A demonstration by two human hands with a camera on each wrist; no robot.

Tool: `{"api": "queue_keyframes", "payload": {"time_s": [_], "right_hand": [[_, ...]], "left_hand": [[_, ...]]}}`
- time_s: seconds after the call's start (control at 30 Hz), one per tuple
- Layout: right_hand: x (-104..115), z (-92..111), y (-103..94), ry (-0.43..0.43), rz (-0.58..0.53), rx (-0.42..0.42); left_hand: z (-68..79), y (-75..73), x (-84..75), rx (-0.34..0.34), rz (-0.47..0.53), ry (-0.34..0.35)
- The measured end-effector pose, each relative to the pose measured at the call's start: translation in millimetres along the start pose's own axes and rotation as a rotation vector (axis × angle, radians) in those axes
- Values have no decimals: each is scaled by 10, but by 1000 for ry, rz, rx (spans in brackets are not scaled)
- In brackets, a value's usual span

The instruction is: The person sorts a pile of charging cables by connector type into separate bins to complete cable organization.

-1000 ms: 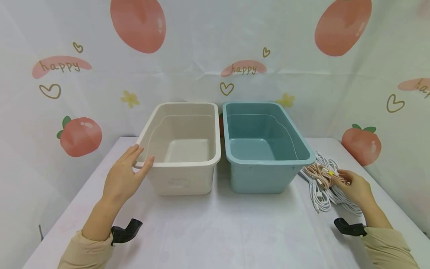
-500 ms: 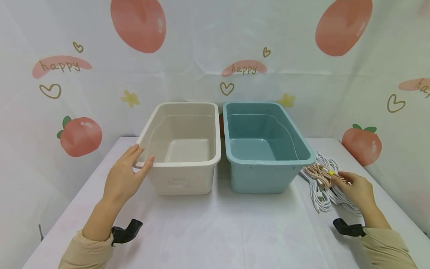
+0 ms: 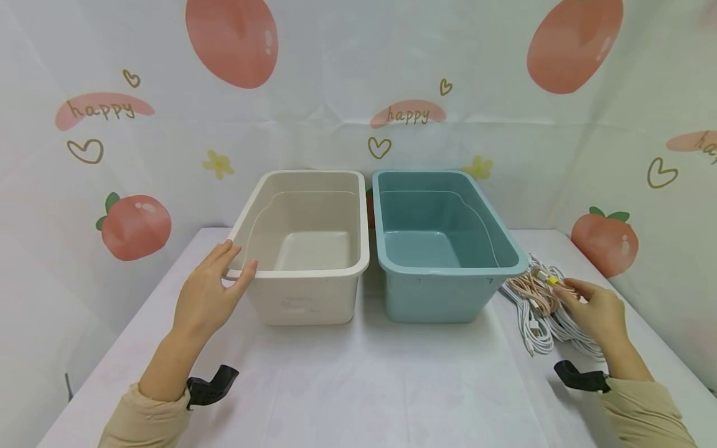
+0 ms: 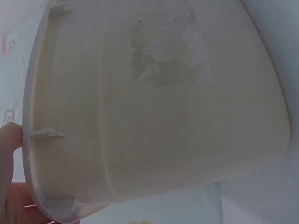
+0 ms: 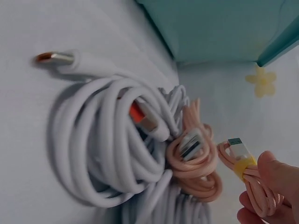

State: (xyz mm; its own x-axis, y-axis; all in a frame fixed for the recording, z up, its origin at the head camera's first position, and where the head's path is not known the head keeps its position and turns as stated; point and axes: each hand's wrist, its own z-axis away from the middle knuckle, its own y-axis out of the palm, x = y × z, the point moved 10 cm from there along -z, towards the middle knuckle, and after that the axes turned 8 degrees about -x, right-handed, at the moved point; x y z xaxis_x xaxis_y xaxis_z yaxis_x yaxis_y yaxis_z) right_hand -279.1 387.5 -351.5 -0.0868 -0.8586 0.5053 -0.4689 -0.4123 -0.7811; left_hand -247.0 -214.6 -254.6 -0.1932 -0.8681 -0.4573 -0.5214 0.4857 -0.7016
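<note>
**Pink cable bundle (image 3: 553, 281) pinched in right hand (image 3: 600, 314)**

Head: bundle at cable pile (image 3: 560, 326), between blue bin (image 3: 428, 300) and right edge of table (image 3: 403, 379). Left hand (image 3: 204, 298) on beige bin (image 3: 299, 303), fingers spread.

Left wrist: thumb and fingers apart, touching rim.

Right wrist: loops bound by yellow tie (image 5: 243, 167), plug (image 5: 238, 150) protruding; fingers clamped on loops.

Left tub (image 3: 302, 303) is cream, right tub (image 3: 428, 300) teal, cables (image 3: 539, 300) white and pink

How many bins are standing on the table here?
2: the beige bin, its near left corner touched by the left hand, and the blue bin to its right, beside the cables. Neither is hidden.
</note>
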Motion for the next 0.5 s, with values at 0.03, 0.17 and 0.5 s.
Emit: {"api": "queue_keyframes", "payload": {"time_s": [0.03, 0.17, 0.5], "right_hand": [[-66, -38, 19, -7, 6, -12], [5, -80, -58, -46, 2, -57], [297, -103, -300, -20, -102, -105]], "left_hand": [[0, 1, 1, 0, 0, 0], [0, 5, 3, -1, 2, 1], [-4, 7, 9, -17, 7, 9]]}}
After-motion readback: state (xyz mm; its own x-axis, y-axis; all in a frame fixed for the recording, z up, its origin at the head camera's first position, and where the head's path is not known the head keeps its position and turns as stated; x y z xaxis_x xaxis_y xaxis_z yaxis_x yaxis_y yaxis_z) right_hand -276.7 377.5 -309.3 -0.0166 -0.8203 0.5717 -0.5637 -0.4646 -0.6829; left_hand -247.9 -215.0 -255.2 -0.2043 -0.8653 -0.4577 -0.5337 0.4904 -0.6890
